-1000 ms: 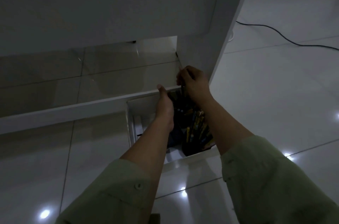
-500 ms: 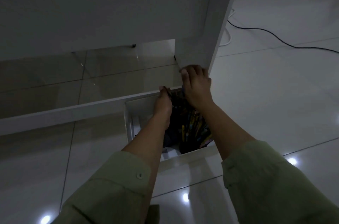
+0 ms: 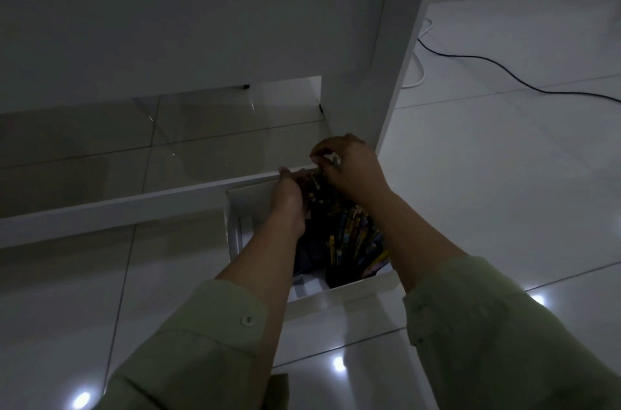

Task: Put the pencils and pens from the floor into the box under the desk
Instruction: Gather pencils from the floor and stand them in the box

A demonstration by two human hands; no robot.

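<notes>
White box [image 3: 339, 295] under the worktop receives pencils [image 3: 349, 235]: both hands [image 3: 322, 181] grip the bundle's tops, probably to steady it.

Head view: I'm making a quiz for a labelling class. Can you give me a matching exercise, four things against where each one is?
Things:
1. bundle of pens and pencils
2. black cable
3. left hand
4. white box

Places:
A. on the floor, under the desk's edge
B. trailing across the tiles right of the desk leg
C. inside the box, between the two hands
D. against the left side of the bundle

Pairs: 1-C, 2-B, 3-D, 4-A
</notes>
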